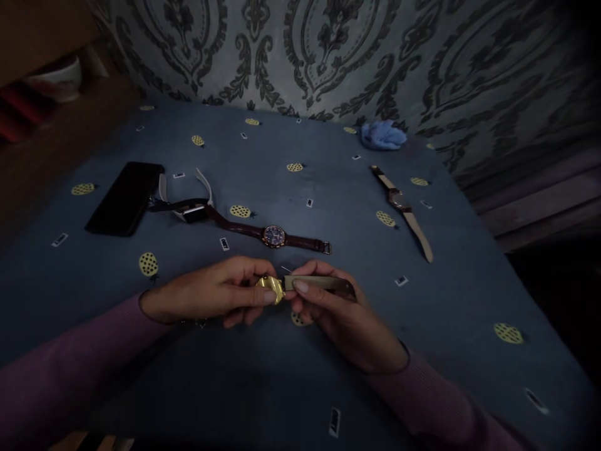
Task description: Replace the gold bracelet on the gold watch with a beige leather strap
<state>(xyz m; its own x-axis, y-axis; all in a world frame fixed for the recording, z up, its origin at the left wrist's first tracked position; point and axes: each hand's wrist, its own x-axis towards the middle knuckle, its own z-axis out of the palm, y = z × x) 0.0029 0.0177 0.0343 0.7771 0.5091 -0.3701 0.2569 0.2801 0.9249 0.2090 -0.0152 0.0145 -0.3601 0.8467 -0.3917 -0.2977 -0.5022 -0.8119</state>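
Observation:
My left hand [225, 289] pinches a gold watch case [269, 288] between thumb and fingers, low over the table. In my right hand [335, 304] is a watch strap [314, 285], pale on the side facing me and dark along its edge. The strap's end meets the side of the case; whether the two are joined I cannot tell. A thin metal pin [286, 269] pokes out above the strap by my right fingertips. Just beyond my hands lies a watch with a dark dial [273, 236] and brown leather strap.
A black phone [124, 199] and a white-strapped smartwatch [193, 212] lie at the left. Another watch [399, 200] rests face down at the right. A crumpled blue cloth [383, 134] sits near the patterned wall. The blue tablecloth [263, 169] has pineapple prints. A shelf holds a bowl [59, 80].

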